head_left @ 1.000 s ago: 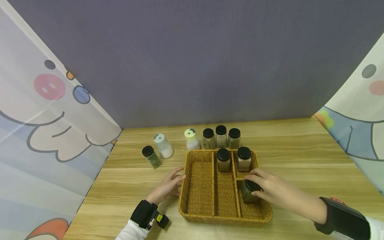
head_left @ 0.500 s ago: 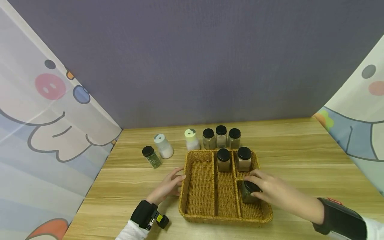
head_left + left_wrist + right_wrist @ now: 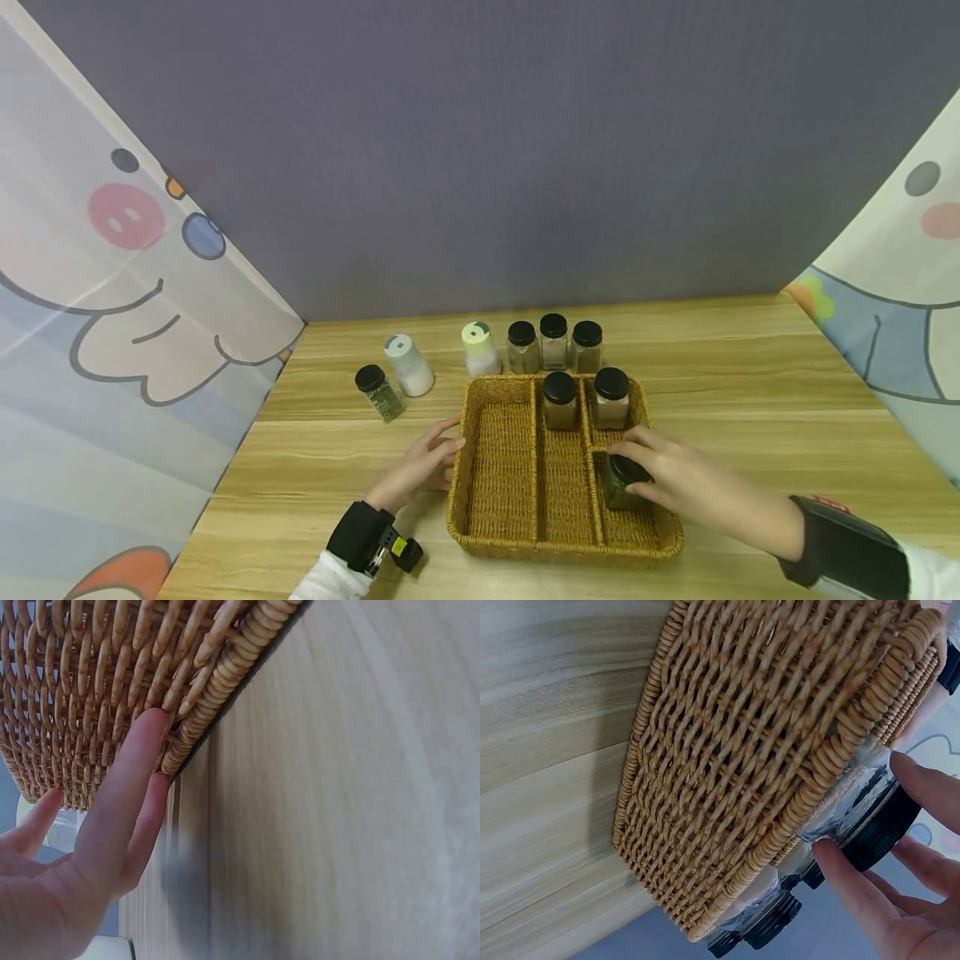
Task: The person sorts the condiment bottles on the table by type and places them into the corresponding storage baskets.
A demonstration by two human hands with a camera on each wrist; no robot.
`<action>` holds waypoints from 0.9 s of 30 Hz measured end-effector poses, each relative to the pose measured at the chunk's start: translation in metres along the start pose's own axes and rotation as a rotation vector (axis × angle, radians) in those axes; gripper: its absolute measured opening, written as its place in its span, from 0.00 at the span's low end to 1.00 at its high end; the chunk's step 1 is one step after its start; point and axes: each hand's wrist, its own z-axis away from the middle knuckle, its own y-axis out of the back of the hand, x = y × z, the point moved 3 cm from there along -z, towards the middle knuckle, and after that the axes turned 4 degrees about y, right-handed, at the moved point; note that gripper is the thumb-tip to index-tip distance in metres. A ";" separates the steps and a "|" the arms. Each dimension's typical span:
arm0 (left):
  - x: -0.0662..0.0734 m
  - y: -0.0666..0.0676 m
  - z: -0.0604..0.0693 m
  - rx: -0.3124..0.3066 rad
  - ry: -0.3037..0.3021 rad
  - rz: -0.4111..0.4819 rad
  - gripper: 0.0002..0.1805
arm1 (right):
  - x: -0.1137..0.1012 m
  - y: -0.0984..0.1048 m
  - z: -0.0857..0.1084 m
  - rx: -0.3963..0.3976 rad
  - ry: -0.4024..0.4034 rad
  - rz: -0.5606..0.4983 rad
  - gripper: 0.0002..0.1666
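Note:
In the head view a wicker basket (image 3: 501, 479) with several compartments lies on the wooden table. My right hand (image 3: 675, 471) grips a black-lidded spice jar (image 3: 619, 493) with dark green contents, which stands in the front right compartment. The right wrist view has my thumb and fingers around the jar's black lid (image 3: 881, 825), above the basket rim. My left hand (image 3: 422, 468) touches the basket's left outer side. Nearly straight fingers (image 3: 124, 780) rest against the weave in the left wrist view. Two more black-lidded jars, a left one (image 3: 559, 402) and a right one (image 3: 610, 400), stand in rear compartments.
Behind the basket stand several jars, among them a black-lidded one (image 3: 522, 348) and a yellow-topped white shaker (image 3: 481, 350). Left of it are a grey-topped white shaker (image 3: 410, 367) and a green spice jar (image 3: 381, 392). A grey panel (image 3: 540, 167) rises behind the table.
My right hand and forearm have shifted very slightly left, still holding the jar in the same compartment. The left hand and basket look unchanged.

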 end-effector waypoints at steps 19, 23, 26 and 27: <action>-0.001 0.000 -0.002 0.013 0.008 0.021 0.35 | -0.002 -0.001 -0.003 -0.012 -0.018 -0.020 0.29; 0.002 0.000 -0.001 0.010 0.016 0.016 0.35 | -0.002 0.000 -0.003 -0.020 -0.022 -0.019 0.29; 0.003 -0.001 0.000 0.005 0.013 0.019 0.34 | -0.002 0.000 -0.003 -0.021 -0.019 -0.012 0.29; 0.003 -0.001 0.000 0.004 0.011 0.019 0.34 | -0.002 0.000 -0.003 -0.023 -0.017 -0.013 0.29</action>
